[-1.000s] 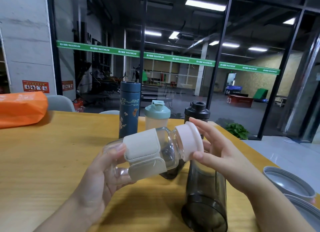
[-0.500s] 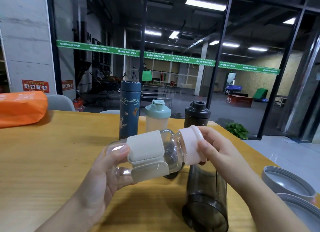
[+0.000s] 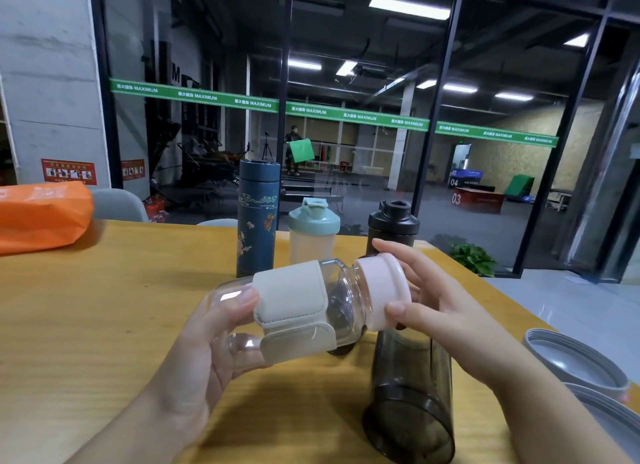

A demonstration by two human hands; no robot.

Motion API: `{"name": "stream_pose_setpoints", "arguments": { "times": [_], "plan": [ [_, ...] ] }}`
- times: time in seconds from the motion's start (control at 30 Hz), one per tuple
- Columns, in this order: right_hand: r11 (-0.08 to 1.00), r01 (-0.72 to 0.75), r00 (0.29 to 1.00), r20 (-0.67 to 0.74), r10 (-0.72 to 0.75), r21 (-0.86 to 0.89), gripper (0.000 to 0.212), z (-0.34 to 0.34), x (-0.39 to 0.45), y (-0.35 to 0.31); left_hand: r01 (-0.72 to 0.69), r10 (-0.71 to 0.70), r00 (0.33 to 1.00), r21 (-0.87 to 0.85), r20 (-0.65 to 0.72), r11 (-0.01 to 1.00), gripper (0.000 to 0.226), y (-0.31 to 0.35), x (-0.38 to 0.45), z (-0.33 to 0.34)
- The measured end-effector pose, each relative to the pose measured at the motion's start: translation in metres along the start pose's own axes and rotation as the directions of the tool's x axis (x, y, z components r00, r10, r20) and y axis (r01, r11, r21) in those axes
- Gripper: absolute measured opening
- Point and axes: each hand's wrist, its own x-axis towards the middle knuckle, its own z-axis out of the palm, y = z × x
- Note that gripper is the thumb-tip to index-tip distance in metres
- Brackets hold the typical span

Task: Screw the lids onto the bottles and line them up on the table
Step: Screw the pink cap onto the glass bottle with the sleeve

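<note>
Head view. A clear glass bottle (image 3: 341,301) with a beige sleeve (image 3: 292,299) is held almost on its side above the wooden bench (image 3: 86,318), mouth toward the person's right. The left hand (image 3: 204,342) wraps the base end, thumb on the glass beside the sleeve. The right hand (image 3: 440,311) takes the pale pink lid (image 3: 382,290) between thumb below and fingers above and behind, the fingers fairly straight (a light turning hold, not a clamp). The lid appears seated on the neck; how far it is threaded cannot be told.

To do the step well, the left hand should keep the bottle from rotating while the right turns the lid in short twists, regripping between them, with the lid square to the neck to avoid cross-threading. Tightening should stop at firm resistance.

At the far edge stand a dark blue flask (image 3: 258,218), a teal-capped shaker (image 3: 313,235) and a black-capped bottle (image 3: 393,224), side by side; the glass bottle likely joins them. A smoky grey bottle (image 3: 410,394) stands below the hands, its top hidden.
</note>
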Motion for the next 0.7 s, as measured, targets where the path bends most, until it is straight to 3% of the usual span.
{"name": "stream_pose_setpoints", "arguments": {
  "times": [0.2,0.3,0.43,0.57,0.7],
  "plan": [
    [0.999,-0.046,0.996,-0.078,0.043,-0.025,0.067,0.0036,0.0051,0.005,0.007,-0.007,1.0,-0.021,-0.006,1.0,0.059,0.0004,-0.0007,0.0014],
    [0.999,-0.044,0.998,-0.048,0.043,-0.021,0.084,0.004,0.0052,0.0048,0.002,-0.002,1.0,-0.019,0.005,1.0,0.063,0.0017,-0.0022,0.0026],
    [1.0,-0.012,1.0,0.013,0.012,0.028,0.087,0.0019,0.0005,0.0019,0.0,0.0,1.0,-0.01,0.0,1.0,0.046,0.0018,-0.0012,0.0022],
    [0.998,0.039,0.998,0.046,-0.04,0.04,0.077,-0.0009,0.0001,0.0008,0.001,-0.002,1.0,-0.019,-0.029,1.0,0.038,0.0024,-0.0005,0.0002],
    [0.999,0.023,1.0,-0.002,-0.023,0.042,0.063,-0.001,0.0012,0.0015,0.004,-0.004,1.0,-0.016,-0.018,1.0,0.055,0.0024,-0.0002,-0.0006]
  ]
}}
